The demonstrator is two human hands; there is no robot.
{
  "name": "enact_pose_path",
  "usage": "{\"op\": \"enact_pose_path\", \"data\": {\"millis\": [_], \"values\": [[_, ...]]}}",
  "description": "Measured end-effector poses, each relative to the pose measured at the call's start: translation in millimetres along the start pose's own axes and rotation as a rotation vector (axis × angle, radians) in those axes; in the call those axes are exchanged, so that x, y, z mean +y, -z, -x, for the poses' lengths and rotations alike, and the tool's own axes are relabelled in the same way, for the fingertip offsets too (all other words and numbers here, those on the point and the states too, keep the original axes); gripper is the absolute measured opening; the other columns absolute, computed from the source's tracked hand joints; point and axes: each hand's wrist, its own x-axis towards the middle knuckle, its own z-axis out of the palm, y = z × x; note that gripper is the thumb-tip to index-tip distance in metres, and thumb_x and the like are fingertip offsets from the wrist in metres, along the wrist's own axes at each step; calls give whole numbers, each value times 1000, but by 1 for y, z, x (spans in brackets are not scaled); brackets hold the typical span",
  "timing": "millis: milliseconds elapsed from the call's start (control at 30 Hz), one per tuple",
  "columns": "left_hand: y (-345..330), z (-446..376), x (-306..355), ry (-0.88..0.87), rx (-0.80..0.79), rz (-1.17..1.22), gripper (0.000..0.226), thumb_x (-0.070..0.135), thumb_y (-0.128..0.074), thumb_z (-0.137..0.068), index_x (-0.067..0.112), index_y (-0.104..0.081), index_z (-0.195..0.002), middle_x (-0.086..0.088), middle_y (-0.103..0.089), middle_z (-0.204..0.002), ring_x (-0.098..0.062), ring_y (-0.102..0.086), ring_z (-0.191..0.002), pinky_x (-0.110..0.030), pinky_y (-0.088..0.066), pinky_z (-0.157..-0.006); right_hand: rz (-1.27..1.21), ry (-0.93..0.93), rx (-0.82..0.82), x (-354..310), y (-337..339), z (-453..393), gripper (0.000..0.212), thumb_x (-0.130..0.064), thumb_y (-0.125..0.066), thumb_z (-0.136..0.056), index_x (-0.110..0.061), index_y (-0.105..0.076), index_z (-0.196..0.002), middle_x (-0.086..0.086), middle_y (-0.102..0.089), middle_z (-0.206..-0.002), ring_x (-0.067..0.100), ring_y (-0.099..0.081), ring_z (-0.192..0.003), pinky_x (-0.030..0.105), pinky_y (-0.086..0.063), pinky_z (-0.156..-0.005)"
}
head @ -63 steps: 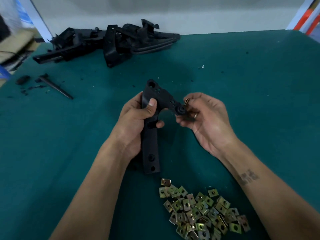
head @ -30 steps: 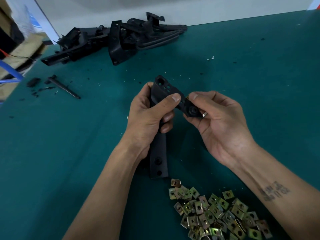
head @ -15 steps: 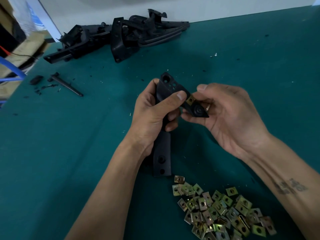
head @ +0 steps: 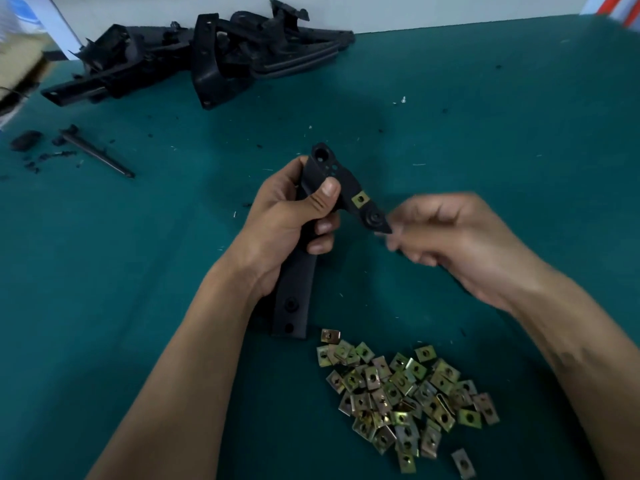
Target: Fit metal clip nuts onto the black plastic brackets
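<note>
My left hand [head: 287, 223] grips a black plastic bracket [head: 294, 296] around its middle, thumb on top, and its lower end reaches down toward the table. A brass-coloured clip nut [head: 360, 199] sits on the bracket's angled right arm. My right hand [head: 457, 244] is blurred, just right of the arm's tip, with fingers loosely curled and nothing seen in them. A heap of several loose clip nuts [head: 405, 396] lies on the green mat in front of me.
A pile of black plastic brackets [head: 207, 53] lies at the far left of the green table [head: 502, 133]. A thin black rod [head: 97, 154] and small black scraps [head: 26, 140] lie at the left. Boxes stand beyond the left edge.
The clip nut now sits on the bracket's arm. My right hand has let go of the bracket and drawn away to the right. My left hand keeps its grip.
</note>
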Motion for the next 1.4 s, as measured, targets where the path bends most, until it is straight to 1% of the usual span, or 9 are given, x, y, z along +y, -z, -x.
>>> {"op": "enact_pose_path", "data": {"millis": [167,367,600,767,867,967,1067,1200,1400], "values": [[-1,0,2,44,-13,14,14,12,-60,-95,10,-45,-95,-13,-38,-91,-14,-37,-56,-24,-30,-43,387,29,-173,10,6,64,15,-46,-73,-77,-41,-76,-92,-4,-69,-84,13,-60,-67,20,-47,-57],[-1,1,3,49,-28,13,14,10,-59,-97,10,-46,-94,-4,-49,-84,-15,-39,-55,-25,-31,-44,473,90,-80,7,-5,88,18,-50,-74,-73,-44,-75,-90,-8,-62,-91,15,-59,-63,20,-44,-50],[0,0,1,54,-44,26,16,13,-62,-95,10,-46,-97,-1,-56,-80,-16,-40,-56,-25,-33,-44,786,121,-183,2,-4,86,13,-40,-70,-86,-44,-58,-83,-16,-60,-99,9,-62,-88,22,-48,-66],[0,1,1,67,-60,36,14,12,-58,-96,10,-45,-96,1,-55,-78,-16,-39,-57,-25,-32,-45,262,83,-72,13,-1,63,8,-35,-70,-82,-33,-71,-90,-1,-67,-78,8,-56,-57,19,-46,-52],[-1,2,2,76,-52,45,16,13,-57,-95,9,-45,-104,-14,-46,-94,-16,-40,-56,-25,-28,-45,-291,70,162,16,-6,26,16,-5,-68,-81,-7,-71,-97,6,-62,-75,17,-53,-63,22,-46,-54],[-1,1,1,80,-62,43,15,13,-56,-96,9,-45,-106,-16,-49,-96,-15,-40,-56,-25,-27,-45,-591,14,289,3,-23,-13,15,-5,-68,-80,-4,-67,-95,6,-60,-74,13,-58,-64,22,-52,-61],[-1,0,0,81,-59,36,11,13,-55,-97,8,-47,-104,-15,-53,-94,-15,-40,-55,-25,-30,-44,-810,-71,222,-5,-41,-44,14,-10,-68,-80,-9,-63,-93,5,-60,-75,16,-54,-67,29,-53,-61],[0,-2,-1,70,-34,0,11,14,-56,-97,7,-49,-103,-16,-45,-100,-15,-40,-54,-25,-31,-44,-906,-80,143,-4,-48,-56,13,-16,-72,-82,-10,-62,-89,7,-67,-87,26,-63,-78,43,-56,-69],[-3,-2,-2,67,-26,-72,14,13,-55,-97,7,-46,-107,-12,-42,-88,-14,-39,-56,-23,-32,-43,-796,18,205,2,-43,-53,19,-9,-74,-87,-16,-64,-72,6,-65,-77,17,-65,-66,31,-57,-62]]}}
